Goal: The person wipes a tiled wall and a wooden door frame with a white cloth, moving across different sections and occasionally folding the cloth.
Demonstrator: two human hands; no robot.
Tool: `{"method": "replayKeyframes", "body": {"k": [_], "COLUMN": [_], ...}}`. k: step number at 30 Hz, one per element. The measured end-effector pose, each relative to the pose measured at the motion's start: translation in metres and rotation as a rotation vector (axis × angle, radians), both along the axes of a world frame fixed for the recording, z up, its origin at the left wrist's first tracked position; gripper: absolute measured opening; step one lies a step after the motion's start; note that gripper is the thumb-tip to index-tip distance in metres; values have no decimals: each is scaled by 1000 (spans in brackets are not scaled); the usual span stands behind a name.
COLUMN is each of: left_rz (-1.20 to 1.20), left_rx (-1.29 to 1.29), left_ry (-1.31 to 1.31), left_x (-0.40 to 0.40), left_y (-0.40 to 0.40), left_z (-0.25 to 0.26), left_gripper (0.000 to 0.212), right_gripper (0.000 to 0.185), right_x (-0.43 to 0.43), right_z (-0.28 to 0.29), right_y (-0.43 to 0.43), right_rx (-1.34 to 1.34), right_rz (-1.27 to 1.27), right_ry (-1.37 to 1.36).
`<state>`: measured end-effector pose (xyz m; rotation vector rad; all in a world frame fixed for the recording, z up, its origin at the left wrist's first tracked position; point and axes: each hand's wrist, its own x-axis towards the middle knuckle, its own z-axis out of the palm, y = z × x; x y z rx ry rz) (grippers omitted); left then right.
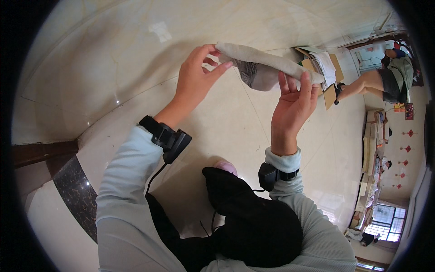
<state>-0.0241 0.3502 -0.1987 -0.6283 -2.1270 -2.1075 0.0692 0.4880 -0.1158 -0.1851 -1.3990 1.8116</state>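
A light grey sock (268,61) with a dark ribbed patch is stretched out in the air between both hands. My left hand (200,69) pinches its left end between thumb and fingers. Near the other end, my right hand (295,97) grips the sock with the thumb in front and the fingers around its lower edge. A folded part of the sock hangs below its long upper edge. Black devices on straps sit on both wrists, each with a cable.
A cardboard box (328,73) with papers on top stands on the tiled floor (238,125). Beyond it is another person (384,80). A long sofa (372,142) lines the far wall. At the left, a dark stone strip (74,190) crosses the floor. A pink shoe (226,167) shows below me.
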Motion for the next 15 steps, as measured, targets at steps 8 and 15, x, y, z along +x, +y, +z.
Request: {"method": "replayKeyframes", "body": {"k": [8, 15], "left_rz": [-64, -128], "left_rx": [127, 194], "left_ry": [-64, -120], "left_x": [-9, -15], "left_y": [-7, -8], "left_z": [4, -2], "left_gripper": [31, 29], "right_gripper": [18, 15], "right_x": [-2, -3], "right_z": [-5, -5], "right_y": [3, -1], "right_rx": [-34, -70], "right_rz": [41, 49], "right_ry": [-31, -57]}}
